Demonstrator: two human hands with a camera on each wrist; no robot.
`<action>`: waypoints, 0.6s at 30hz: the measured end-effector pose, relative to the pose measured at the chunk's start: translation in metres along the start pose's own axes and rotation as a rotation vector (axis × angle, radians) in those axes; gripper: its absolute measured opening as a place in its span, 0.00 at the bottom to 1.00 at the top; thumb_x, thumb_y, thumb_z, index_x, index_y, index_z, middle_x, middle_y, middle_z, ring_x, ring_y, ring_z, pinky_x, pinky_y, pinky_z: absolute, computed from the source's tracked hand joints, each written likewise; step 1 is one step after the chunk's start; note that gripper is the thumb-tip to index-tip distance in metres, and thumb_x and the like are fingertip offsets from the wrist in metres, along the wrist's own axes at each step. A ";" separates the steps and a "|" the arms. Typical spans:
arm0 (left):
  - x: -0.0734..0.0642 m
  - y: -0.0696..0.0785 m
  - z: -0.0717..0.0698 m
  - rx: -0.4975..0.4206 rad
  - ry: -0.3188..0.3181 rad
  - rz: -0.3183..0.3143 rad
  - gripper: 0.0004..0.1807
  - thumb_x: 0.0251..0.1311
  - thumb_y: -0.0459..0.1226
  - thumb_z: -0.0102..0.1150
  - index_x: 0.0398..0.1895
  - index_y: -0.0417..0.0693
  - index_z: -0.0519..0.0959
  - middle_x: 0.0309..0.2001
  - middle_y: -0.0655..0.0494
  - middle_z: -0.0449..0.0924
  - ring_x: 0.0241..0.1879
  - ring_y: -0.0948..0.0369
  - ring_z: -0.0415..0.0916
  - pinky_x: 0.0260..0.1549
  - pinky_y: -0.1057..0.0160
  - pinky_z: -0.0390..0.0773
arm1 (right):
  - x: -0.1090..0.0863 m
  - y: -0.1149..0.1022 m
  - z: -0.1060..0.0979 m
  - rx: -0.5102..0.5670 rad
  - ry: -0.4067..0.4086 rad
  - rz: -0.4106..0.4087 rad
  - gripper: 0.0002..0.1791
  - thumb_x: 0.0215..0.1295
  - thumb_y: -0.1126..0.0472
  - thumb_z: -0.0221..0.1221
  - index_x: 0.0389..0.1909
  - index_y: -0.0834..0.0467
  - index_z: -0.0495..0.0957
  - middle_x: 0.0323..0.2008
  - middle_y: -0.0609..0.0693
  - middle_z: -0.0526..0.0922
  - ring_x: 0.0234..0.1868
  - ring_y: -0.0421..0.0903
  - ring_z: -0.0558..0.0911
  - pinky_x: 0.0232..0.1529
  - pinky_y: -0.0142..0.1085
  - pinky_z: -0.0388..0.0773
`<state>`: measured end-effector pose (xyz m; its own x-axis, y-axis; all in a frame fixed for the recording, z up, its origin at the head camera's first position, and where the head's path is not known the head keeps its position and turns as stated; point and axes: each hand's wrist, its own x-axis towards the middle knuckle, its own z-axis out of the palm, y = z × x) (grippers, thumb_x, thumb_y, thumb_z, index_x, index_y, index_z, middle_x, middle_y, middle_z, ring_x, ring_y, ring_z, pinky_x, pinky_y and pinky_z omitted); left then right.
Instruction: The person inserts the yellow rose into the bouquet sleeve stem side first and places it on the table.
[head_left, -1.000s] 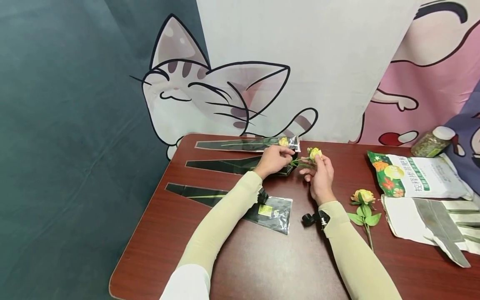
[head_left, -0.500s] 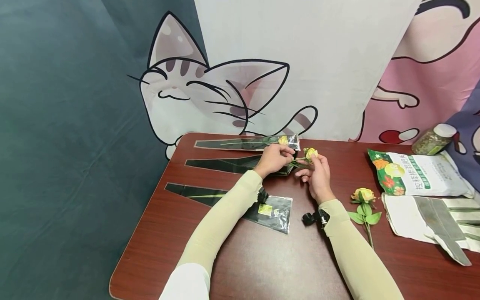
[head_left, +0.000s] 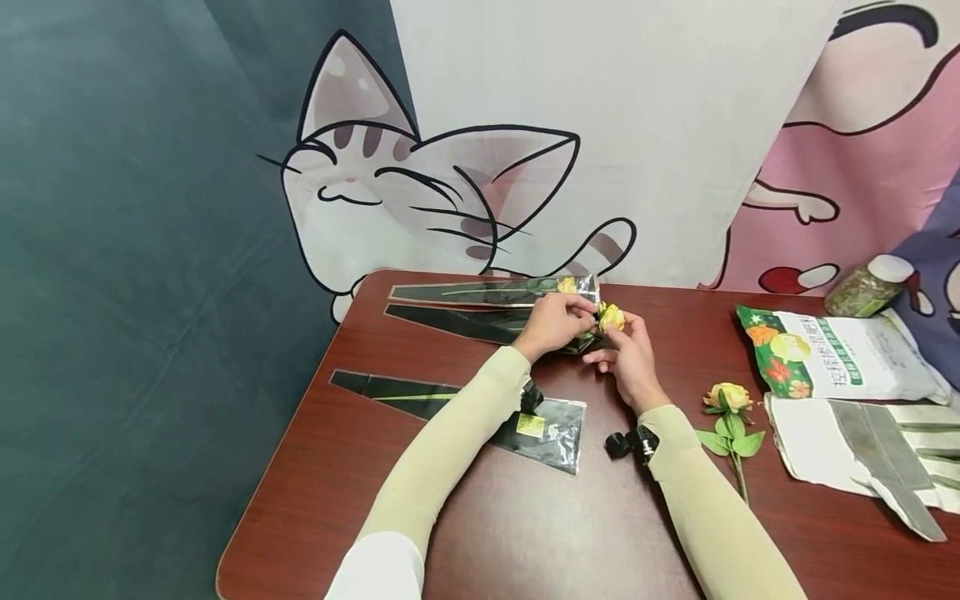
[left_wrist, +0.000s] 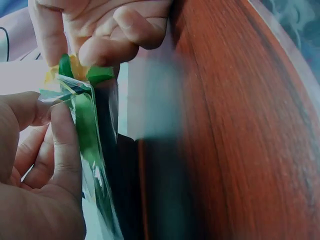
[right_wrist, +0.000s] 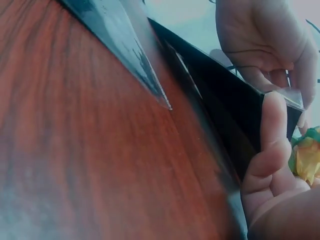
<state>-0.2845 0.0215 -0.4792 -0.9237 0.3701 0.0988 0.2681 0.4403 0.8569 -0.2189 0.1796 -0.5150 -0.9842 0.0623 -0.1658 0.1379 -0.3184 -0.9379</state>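
A yellow artificial rose (head_left: 611, 317) stands at the mouth of a black flower sleeve (head_left: 450, 321) with a clear front. My left hand (head_left: 555, 323) pinches the clear film at that mouth between thumb and fingers, which shows close up in the left wrist view. From the right, my right hand (head_left: 632, 358) holds the rose by its head. Green leaves (left_wrist: 86, 125) lie inside the clear film, and the stem runs down the sleeve, mostly hidden by the left hand. In the right wrist view, right fingers lie along the sleeve's dark back (right_wrist: 220, 95).
Behind lies another sleeve (head_left: 480, 291) with a yellow rose in it. A flat sleeve (head_left: 555, 442) with a yellow label lies in front, under the left forearm. To the right are a loose rose (head_left: 727, 400), gloves (head_left: 817, 433), a printed bag (head_left: 862, 350) and a jar (head_left: 870, 286).
My right hand has moved left with the rose, bringing its head up to the sleeve's mouth. The sleeve's narrow end has shifted back and right, nearer the rear sleeve.
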 end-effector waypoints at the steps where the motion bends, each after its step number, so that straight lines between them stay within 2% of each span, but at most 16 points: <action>1: 0.000 0.001 0.000 -0.004 0.004 -0.002 0.08 0.65 0.34 0.68 0.44 0.51 0.91 0.33 0.61 0.90 0.25 0.71 0.83 0.29 0.72 0.82 | 0.000 0.000 0.001 -0.013 0.003 0.000 0.11 0.85 0.54 0.51 0.60 0.44 0.62 0.49 0.46 0.80 0.20 0.42 0.87 0.17 0.26 0.72; 5: -0.001 0.001 0.001 -0.009 0.013 -0.014 0.08 0.64 0.34 0.68 0.43 0.52 0.91 0.31 0.62 0.89 0.23 0.70 0.83 0.28 0.71 0.81 | -0.001 -0.001 0.002 -0.059 0.021 0.002 0.10 0.84 0.56 0.52 0.60 0.47 0.65 0.50 0.46 0.77 0.21 0.40 0.87 0.18 0.27 0.72; 10: -0.002 -0.001 0.001 -0.011 0.025 -0.017 0.07 0.64 0.35 0.69 0.42 0.54 0.91 0.30 0.63 0.89 0.23 0.70 0.84 0.28 0.71 0.80 | -0.003 0.000 0.002 -0.135 0.042 -0.002 0.16 0.83 0.57 0.53 0.64 0.53 0.64 0.45 0.41 0.81 0.21 0.37 0.87 0.19 0.27 0.74; 14: -0.002 -0.003 0.002 -0.010 0.026 -0.027 0.07 0.63 0.35 0.69 0.41 0.55 0.91 0.30 0.64 0.89 0.23 0.70 0.84 0.27 0.72 0.80 | -0.003 0.000 0.001 -0.179 0.034 0.004 0.17 0.82 0.59 0.53 0.64 0.54 0.60 0.40 0.38 0.85 0.22 0.37 0.87 0.20 0.28 0.75; 18: -0.002 -0.004 0.000 0.005 0.049 -0.027 0.05 0.63 0.36 0.70 0.39 0.57 0.91 0.30 0.66 0.88 0.24 0.70 0.83 0.28 0.72 0.81 | -0.001 0.000 -0.001 -0.185 0.006 -0.003 0.15 0.81 0.61 0.53 0.61 0.53 0.63 0.39 0.39 0.85 0.24 0.38 0.88 0.21 0.28 0.77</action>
<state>-0.2836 0.0187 -0.4831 -0.9427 0.3179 0.1008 0.2445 0.4534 0.8571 -0.2182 0.1800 -0.5155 -0.9841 0.0684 -0.1639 0.1533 -0.1384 -0.9784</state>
